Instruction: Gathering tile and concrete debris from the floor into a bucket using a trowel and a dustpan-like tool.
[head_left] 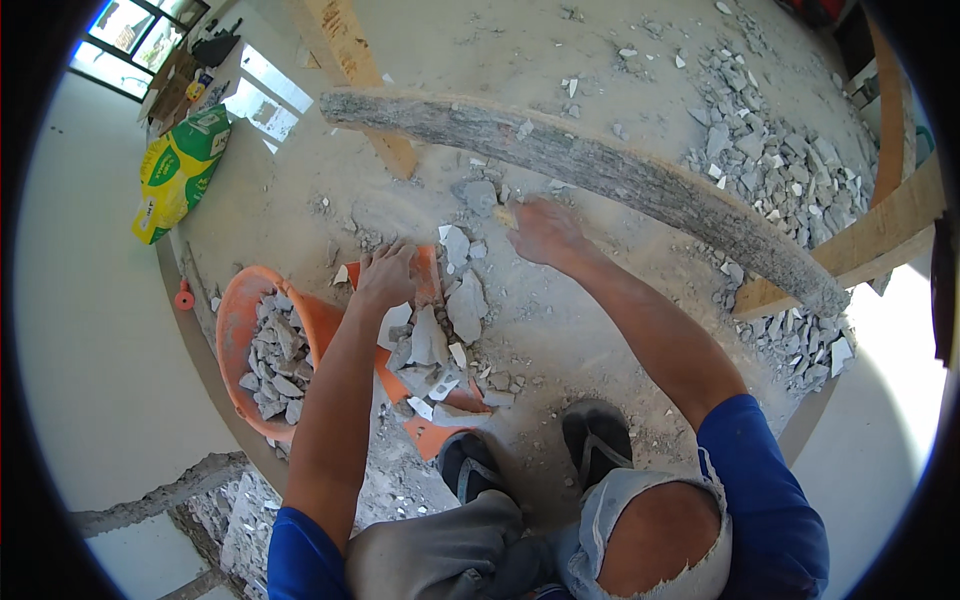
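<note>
My left hand (386, 277) grips the far edge of a broken orange plastic container (428, 272), its fingers draped over the rim and the thumb hidden. Grey and white rubble (428, 338) lies heaped on the orange plastic, between my left arm and my feet. Farther right, my right hand (546, 232) is low over the dusty floor with its fingers curled and slightly blurred. A small yellowish thing (505, 216) shows at its fingertips, too unclear to name. Just beyond it is a grey chunk (481, 195).
An orange bucket (232, 345) full of rubble stands left of my left forearm. A rough-barked timber (600, 160) stretches across in front, with wooden posts (352, 60) near it. Broken rubble (775, 160) is piled at the right. A green-and-yellow sack (183, 170) rests by the left wall.
</note>
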